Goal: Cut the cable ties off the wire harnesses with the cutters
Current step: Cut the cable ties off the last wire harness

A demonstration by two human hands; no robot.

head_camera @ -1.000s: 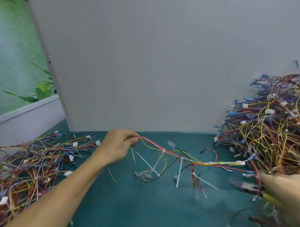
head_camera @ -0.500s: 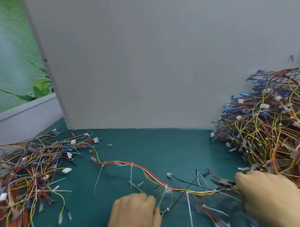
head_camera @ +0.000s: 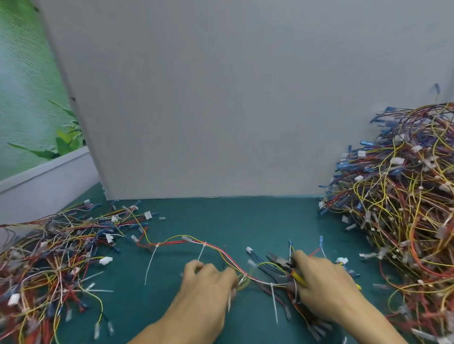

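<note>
Harness: red-and-yellow wire harness (head_camera: 218, 251) now lowered onto bench | your left hand (head_camera: 206, 281) pins it, fingers curled | your right hand (head_camera: 325, 286) grips yellow-handled cutters (head_camera: 281, 266), now brought up to nearest white cable tie (head_camera: 274, 297) | cut next.

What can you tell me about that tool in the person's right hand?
The cutters are small hand pliers with dark metal jaws and yellow handles. The right hand has them in its grip, handles mostly hidden. The jaws point left, parted, low over the green mat, beside the harness strung with white cable ties.
</note>
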